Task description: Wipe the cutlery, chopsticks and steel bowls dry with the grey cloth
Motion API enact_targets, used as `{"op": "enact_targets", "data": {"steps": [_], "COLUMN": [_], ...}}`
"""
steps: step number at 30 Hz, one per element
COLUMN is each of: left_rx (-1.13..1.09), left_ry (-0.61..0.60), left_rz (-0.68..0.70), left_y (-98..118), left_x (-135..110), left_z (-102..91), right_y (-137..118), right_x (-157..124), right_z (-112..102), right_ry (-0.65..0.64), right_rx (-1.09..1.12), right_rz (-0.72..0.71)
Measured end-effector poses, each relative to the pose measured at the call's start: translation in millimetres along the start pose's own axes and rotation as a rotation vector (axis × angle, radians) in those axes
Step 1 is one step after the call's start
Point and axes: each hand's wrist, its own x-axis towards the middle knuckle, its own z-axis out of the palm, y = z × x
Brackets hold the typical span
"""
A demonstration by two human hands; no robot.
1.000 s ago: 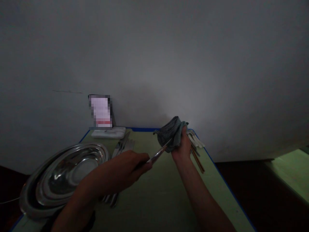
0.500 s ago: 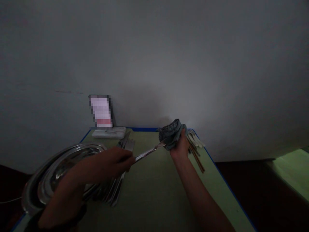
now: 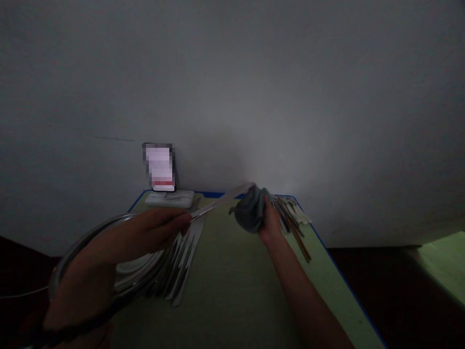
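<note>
My left hand (image 3: 160, 229) pinches the handle of a table knife (image 3: 229, 196), whose motion-blurred blade points up and to the right. A crumpled grey cloth (image 3: 249, 213) is bunched in my closed right hand (image 3: 271, 224), just beside the blade. The blade's tip reaches the cloth's upper edge; whether they touch I cannot tell. Below my left hand, several metal pieces of cutlery (image 3: 183, 266) lie in a row on the table. Round shiny metal trays (image 3: 82, 242) sit at the left, partly hidden by my left forearm.
Wooden chopsticks (image 3: 298, 241) and white-handled cutlery (image 3: 296, 213) lie near the right edge of the green table (image 3: 225, 291). At the back left a phone (image 3: 160, 165) with a blurred-out screen leans on the wall (image 3: 232, 97) by a white case (image 3: 170, 198).
The knife's blade, earlier partly inside the cloth, is now out and tilted up. My left hand has moved a little left and up. The cloth has shifted slightly left.
</note>
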Motion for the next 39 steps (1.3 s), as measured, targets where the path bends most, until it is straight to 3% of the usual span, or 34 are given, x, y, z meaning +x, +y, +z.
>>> {"op": "enact_targets", "data": {"steps": [1,3,5,7,11,15,18,22,28,33,39], "left_rx": [-0.051,-0.110,-0.093,0.012,0.287,0.368,0.403,0.419,0.399,0.402,0.426], "left_ry": [0.019,0.069,0.150,0.206,0.226,0.113,-0.002,-0.048,-0.015,-0.059,-0.055], "left_rz": [-0.009,0.010,0.050,0.031,0.053,0.079,0.174,0.196,0.198,0.212,0.220], "left_y": [0.2,2.3,5.0,7.1,10.5,14.6,14.5,11.2,5.4,-0.8,-4.5], "left_x": [-1.7,-0.2,8.5,22.8,52.3,62.4,60.9,60.5,64.6,64.3,63.9], "left_z": [-2.4,-2.7,3.7,16.7,56.7,91.8,100.8,96.6,91.0,91.8,92.9], "right_y": [6.5,16.2,16.1,6.5,-13.6,-8.7,-3.3,-5.7,-0.5,12.4,21.0], "right_x": [-8.1,-25.2,-39.1,-47.6,-53.2,-45.9,-30.9,-14.4,-23.4,-29.6,-20.1], "right_z": [7.0,20.2,28.7,32.5,36.0,35.0,23.9,-4.0,-40.3,-39.3,-28.0], "right_ry": [0.013,-0.207,-0.342,-0.413,-0.626,-0.445,-0.406,-0.322,-0.313,-0.263,-0.253], "right_rx": [-0.062,-0.224,-0.430,-0.574,-0.429,-0.452,-0.713,-1.271,-1.766,-2.080,-2.261], "right_rz": [0.111,0.287,0.266,0.160,0.122,0.078,-0.037,-0.276,-0.343,-0.370,-0.508]}}
